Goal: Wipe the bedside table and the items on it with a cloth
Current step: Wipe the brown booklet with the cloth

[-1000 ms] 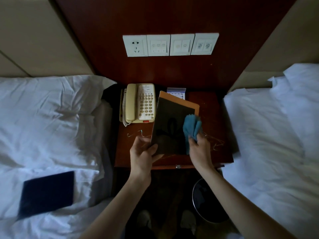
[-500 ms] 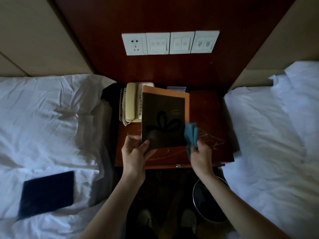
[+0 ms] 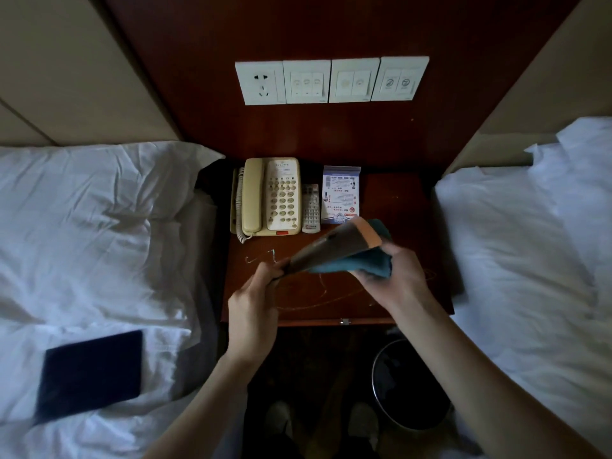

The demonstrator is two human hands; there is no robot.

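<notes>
Above the dark wooden bedside table (image 3: 407, 207) I hold a flat dark card with an orange border (image 3: 334, 248), tilted almost level. My left hand (image 3: 255, 303) pinches its near-left corner. My right hand (image 3: 397, 276) grips a blue cloth (image 3: 354, 265) wrapped under and round the card's right end. At the back of the table stand a cream telephone (image 3: 268, 197), a small grey remote (image 3: 311, 208) and a white-and-blue leaflet (image 3: 341, 195).
White beds flank the table, left (image 3: 92, 233) and right (image 3: 530, 253). A dark flat folder (image 3: 89, 376) lies on the left bed. A round waste bin (image 3: 410, 385) stands on the floor below right. Wall switches and a socket (image 3: 331, 81) sit above the table.
The card has dropped from upright to nearly flat and moved right, uncovering the remote and leaflet. The cloth now lies under the card's right end instead of on its face.
</notes>
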